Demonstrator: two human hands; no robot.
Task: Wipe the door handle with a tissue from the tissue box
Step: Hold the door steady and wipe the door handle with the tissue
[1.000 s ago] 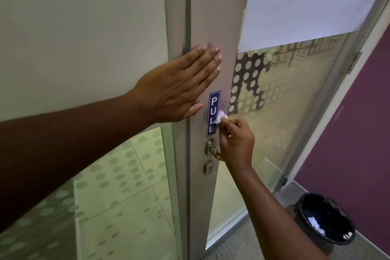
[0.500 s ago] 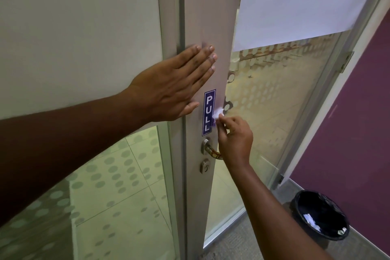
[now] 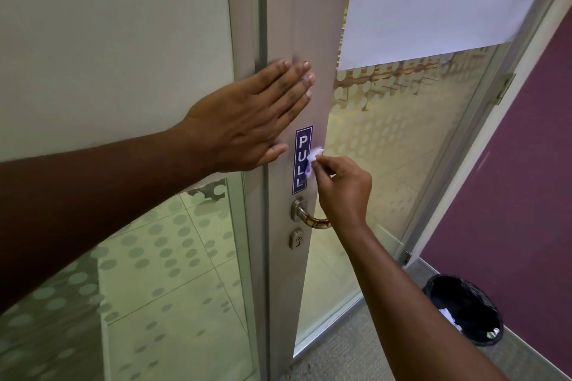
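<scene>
A metal lever door handle (image 3: 305,215) sits on the pale door stile (image 3: 284,288), with a keyhole cylinder (image 3: 296,238) just below it. My right hand (image 3: 343,192) pinches a small crumpled white tissue (image 3: 314,155) against the right edge of the blue PULL sticker (image 3: 301,161), above the handle. The hand's wrist hides the handle's outer end. My left hand (image 3: 247,124) lies flat, fingers together, across the door frame and stile above and left of the sticker. No tissue box is in view.
The door's glass pane (image 3: 387,148) has frosted dots, and a white sheet (image 3: 448,0) covers its top. A black bin (image 3: 467,309) with scraps of paper stands on the carpet at the lower right, beside a purple wall (image 3: 526,179). Dotted glass (image 3: 154,272) fills the left.
The view has shifted slightly. My right hand has moved the tissue a little up along the sticker's right edge. My left hand stays pressed flat on the door.
</scene>
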